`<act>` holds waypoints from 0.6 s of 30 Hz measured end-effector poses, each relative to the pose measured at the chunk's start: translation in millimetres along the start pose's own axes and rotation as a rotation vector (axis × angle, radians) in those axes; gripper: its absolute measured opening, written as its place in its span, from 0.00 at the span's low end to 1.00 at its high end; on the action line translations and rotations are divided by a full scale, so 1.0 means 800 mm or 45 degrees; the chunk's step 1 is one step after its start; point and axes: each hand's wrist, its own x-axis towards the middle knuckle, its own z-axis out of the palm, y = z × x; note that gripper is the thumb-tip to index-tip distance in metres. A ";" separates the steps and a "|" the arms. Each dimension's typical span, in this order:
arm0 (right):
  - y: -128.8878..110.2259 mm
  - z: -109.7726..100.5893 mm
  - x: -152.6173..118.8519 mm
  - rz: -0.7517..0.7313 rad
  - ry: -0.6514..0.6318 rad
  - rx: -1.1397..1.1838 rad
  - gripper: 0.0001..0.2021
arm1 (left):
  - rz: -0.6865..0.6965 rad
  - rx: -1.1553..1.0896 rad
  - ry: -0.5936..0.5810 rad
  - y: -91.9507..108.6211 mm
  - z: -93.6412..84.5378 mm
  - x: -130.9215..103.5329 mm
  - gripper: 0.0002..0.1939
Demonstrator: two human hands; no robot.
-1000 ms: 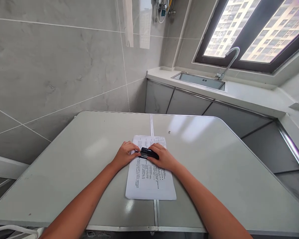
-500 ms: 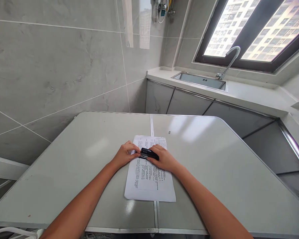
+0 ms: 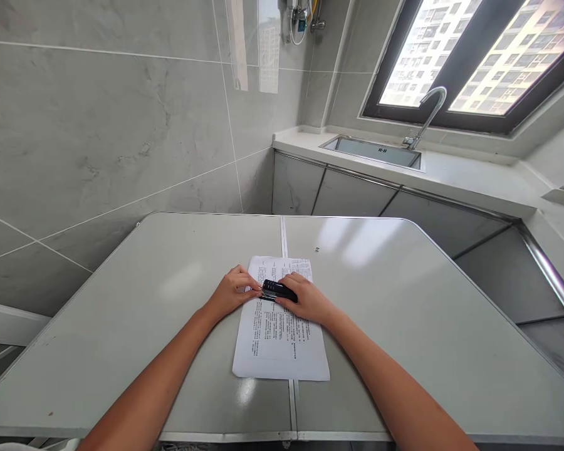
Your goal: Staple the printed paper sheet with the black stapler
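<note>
A black stapler [image 3: 276,289] lies across the upper part of the printed paper [image 3: 286,351]. My right hand [image 3: 303,297] is wrapped around the stapler's right end, fingers over the top and thumb on the near side. At the stapler's left end, my left hand [image 3: 237,289] has thumb and forefinger pinched together, touching or almost touching its tip. Whatever sits between those fingertips is too small to make out. The paper rests flat under both hands, its printed lines running lengthwise toward me.
The pale folding table [image 3: 136,338] has a metal seam down its middle. A tiny metallic piece [image 3: 317,249] lies beyond the paper, to the right. Past the table stand a counter with a sink [image 3: 373,152], a faucet [image 3: 427,116] and a window; a tiled wall rises on the left.
The left thumb and forefinger have drawn slightly closer together at the stapler's tip. The right hand, stapler and paper keep their places; the view has shifted a little.
</note>
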 end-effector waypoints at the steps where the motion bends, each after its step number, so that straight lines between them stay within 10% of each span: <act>1: 0.000 0.000 0.000 0.001 0.001 -0.003 0.07 | 0.006 0.006 0.001 0.000 -0.001 0.000 0.06; 18: 0.002 0.000 -0.003 -0.058 0.039 0.002 0.10 | 0.116 0.137 -0.162 -0.010 -0.034 -0.005 0.08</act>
